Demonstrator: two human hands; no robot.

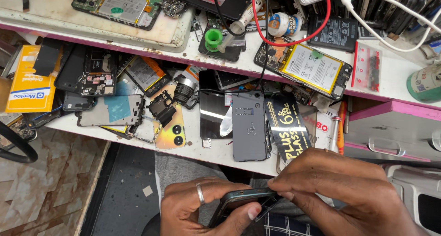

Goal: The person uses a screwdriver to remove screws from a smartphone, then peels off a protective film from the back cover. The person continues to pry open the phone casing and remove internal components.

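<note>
My left hand (202, 208), with a ring on one finger, grips a dark phone (241, 203) from below at the bottom middle of the view, over my lap. My right hand (340, 190) comes in from the right, and its fingertips pinch at the phone's upper right edge. What is between those fingertips is too small to make out. Both hands sit just in front of the lower shelf's front edge.
A white lower shelf (197, 148) holds a grey phone back cover (248, 126), a gold back cover (171, 130), frames and a yellow box (30, 80). The upper bench (390, 87) carries opened phones with batteries (310, 66), red and white cables. A grey drawer (390, 135) sticks out at right.
</note>
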